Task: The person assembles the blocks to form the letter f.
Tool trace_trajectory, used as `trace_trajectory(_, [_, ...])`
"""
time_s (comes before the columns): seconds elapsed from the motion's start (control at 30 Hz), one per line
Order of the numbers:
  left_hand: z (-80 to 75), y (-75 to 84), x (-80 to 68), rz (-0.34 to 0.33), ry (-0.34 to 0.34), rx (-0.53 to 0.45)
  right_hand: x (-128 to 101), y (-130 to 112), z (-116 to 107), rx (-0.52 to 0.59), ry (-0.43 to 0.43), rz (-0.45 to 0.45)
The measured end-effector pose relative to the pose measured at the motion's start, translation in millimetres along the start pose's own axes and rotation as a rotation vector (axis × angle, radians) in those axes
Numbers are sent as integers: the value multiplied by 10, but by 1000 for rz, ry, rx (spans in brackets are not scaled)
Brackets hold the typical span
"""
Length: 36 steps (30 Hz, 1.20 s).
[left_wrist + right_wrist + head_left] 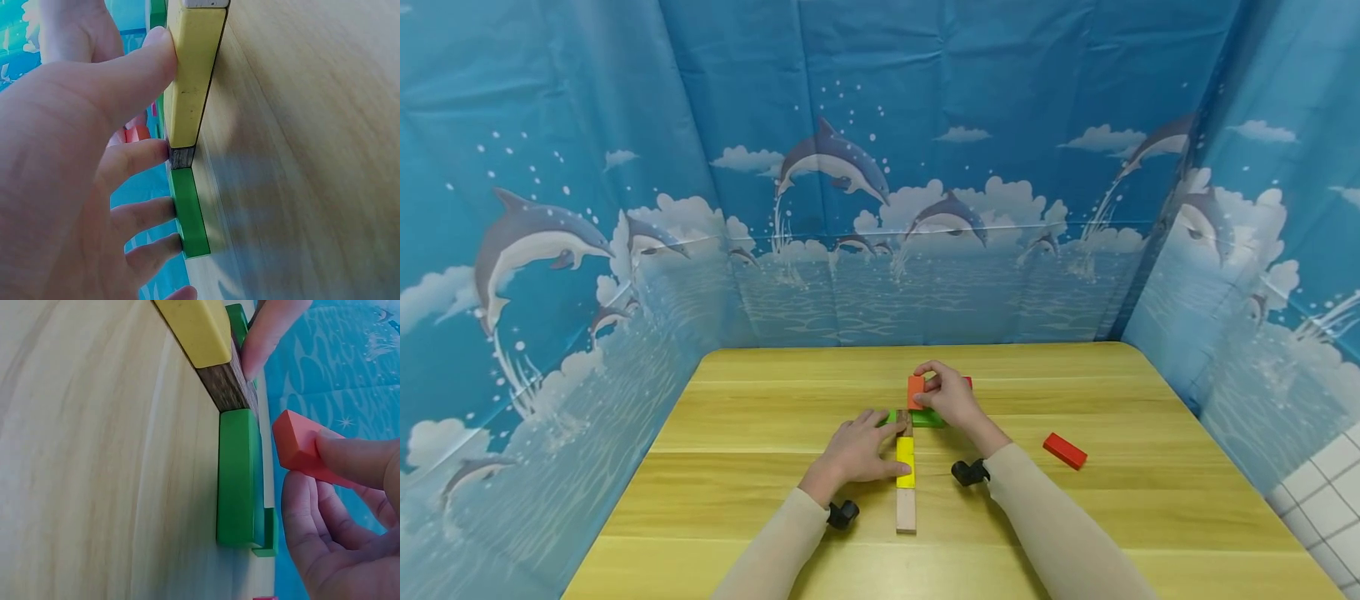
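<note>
A row of blocks lies flat on the wooden table (pixel 760 400): a pale wood block (pixel 906 510), a yellow block (pixel 906 461), a dark brown block (pixel 904 422) and green blocks (pixel 927 418) set crosswise at its far end. My left hand (pixel 859 448) lies flat beside the row. Its thumb presses the yellow block (pixel 190 75) and its straight fingers touch a green block (pixel 189 212). My right hand (pixel 947 393) pinches an orange block (pixel 916 392) just above the green blocks. In the right wrist view the orange block (pixel 300 453) hangs beside a green block (pixel 237 475).
A red block (pixel 1064 451) lies alone on the table to the right. Part of another red piece (pixel 967 382) shows behind my right hand. Blue dolphin-print curtains (pixel 925 250) wall in the table on three sides.
</note>
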<state>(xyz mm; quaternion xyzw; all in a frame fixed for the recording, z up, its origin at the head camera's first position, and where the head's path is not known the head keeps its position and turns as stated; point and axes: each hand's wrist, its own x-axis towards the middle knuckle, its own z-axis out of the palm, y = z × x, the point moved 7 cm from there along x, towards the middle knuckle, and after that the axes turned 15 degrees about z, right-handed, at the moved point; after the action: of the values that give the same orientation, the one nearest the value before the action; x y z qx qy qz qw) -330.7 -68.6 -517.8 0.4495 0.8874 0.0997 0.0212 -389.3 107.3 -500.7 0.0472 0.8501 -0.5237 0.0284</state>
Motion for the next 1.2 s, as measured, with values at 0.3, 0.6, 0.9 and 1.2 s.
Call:
trace_trajectory(0.3, [19,-2,-3,14,5,-6,124,-5,93,-33,-5,7])
trace_trajectory(0.6, [7,0,-1,21,14,-11,258,-8,182,-120,-10,6])
trace_trajectory(0.9, [12,3,-10,11,6,-15,288,14,268,-259,-16,-8])
trace_trajectory(1.2, [4,2,-4,19,12,-21,300,-14,280,-376,-16,-20])
